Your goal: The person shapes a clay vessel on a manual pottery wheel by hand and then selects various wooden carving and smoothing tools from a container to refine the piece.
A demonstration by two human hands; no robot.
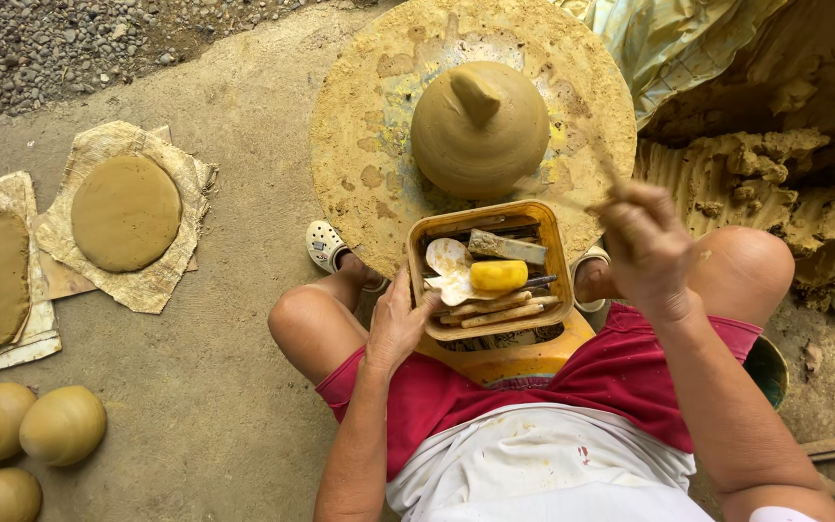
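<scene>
On a bare concrete floor, the right hand (642, 246) at right of centre is closing on a thin stick. The left hand (398, 324) is gripping the tray (421, 253) rim. Above, the clay mound (480, 128) is sitting on the wheel (359, 135), looking soft, heavy and slippery; best cupped low.

Tool-filled yellow tray (424, 253) beside domed clay (480, 130)
</scene>
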